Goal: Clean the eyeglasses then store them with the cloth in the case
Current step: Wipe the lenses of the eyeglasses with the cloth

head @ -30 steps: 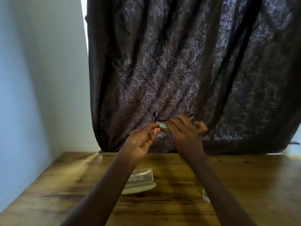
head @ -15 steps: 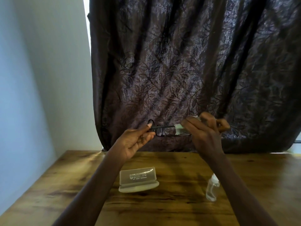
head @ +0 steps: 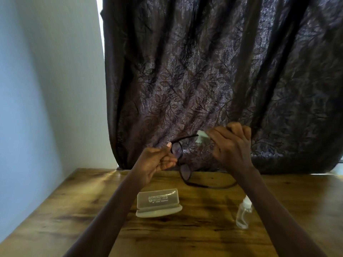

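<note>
The dark-framed eyeglasses (head: 181, 160) hang in the air above the wooden table (head: 194, 229), arms unfolded. The left hand (head: 157, 160) pinches the frame at the upper lens. The right hand (head: 230, 143) pinches a pale cloth (head: 202, 136) around the tip of one arm. Below stand the closed translucent case (head: 157, 202) and, well to its right, a small clear spray bottle (head: 244, 213).
</note>
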